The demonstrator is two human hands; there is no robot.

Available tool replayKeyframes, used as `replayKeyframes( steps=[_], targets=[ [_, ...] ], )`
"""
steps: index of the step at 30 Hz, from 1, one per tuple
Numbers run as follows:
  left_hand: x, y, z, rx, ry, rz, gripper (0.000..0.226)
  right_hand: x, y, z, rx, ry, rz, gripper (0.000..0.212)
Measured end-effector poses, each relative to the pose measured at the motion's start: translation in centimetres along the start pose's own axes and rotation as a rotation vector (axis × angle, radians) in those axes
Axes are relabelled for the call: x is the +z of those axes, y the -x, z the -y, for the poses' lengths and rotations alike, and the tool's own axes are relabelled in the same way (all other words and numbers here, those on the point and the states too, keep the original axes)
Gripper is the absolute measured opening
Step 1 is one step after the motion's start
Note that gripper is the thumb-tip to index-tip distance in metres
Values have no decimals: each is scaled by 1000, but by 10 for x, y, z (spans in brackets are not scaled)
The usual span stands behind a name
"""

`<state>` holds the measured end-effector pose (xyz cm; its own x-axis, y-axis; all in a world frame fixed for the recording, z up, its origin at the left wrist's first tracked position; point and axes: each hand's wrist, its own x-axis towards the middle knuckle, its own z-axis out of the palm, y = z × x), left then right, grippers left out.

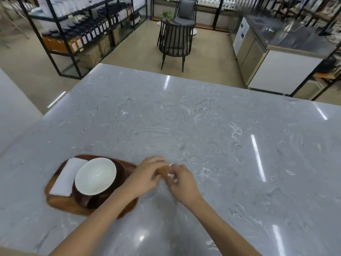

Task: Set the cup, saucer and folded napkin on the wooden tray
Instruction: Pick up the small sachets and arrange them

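Cup [95, 176], dark saucer [120, 170] and folded napkin [68, 177] sat on wooden tray [60, 204], near left of counter [203, 126]. Left hand [145, 175] and right hand [181, 181] met just right of tray, fingers curled on a small tan-and-white item, identity unclear. Judged: place it gently, avoid nudging cup.

A café or coffee shop that also sells goods. A wide grey marble-look table [184, 117] fills the foreground. Beyond it, black metal shelving [77, 34] holds rows of dark bottles with pale labels, white packages and cardboard boxes. Two dark slatted chairs [175, 41] stand on a beige floor around a small round table. At right, a stainless-steel service counter [287, 39] with undercounter cabinets.
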<state>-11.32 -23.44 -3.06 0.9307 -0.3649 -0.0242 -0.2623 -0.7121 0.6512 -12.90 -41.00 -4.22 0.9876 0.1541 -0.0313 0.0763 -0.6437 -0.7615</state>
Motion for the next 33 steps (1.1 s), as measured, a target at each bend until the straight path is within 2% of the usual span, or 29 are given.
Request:
replayKeyframes(
  steps=[5,9,11,16,19,24,27,33],
  targets=[
    [-6,15,-16,-9,199,-80,40,-32,-1,11,-19,-92,54,32],
    [-7,23,-26,-72,319,-148,29,-45,-1,17,-104,-84,86,49],
    [-7,26,-26,-109,376,-180,24,-47,-4,18,-132,-106,94,47],
    [-6,29,-14,-251,462,-361,18,-48,-34,6,-75,-103,23,23],
    [-8,27,-7,-302,518,-448,19,-44,-47,-11,-2,38,73,29],
    [-8,23,-8,-293,560,-453,20,-19,-42,-23,-4,266,172,51],
    [-6,25,-9,-310,576,-446,19,-8,-38,-24,-15,305,119,45],
    [-1,35,-3,-323,578,-434,20,-2,-29,-22,-28,201,52,28]
  ],
)
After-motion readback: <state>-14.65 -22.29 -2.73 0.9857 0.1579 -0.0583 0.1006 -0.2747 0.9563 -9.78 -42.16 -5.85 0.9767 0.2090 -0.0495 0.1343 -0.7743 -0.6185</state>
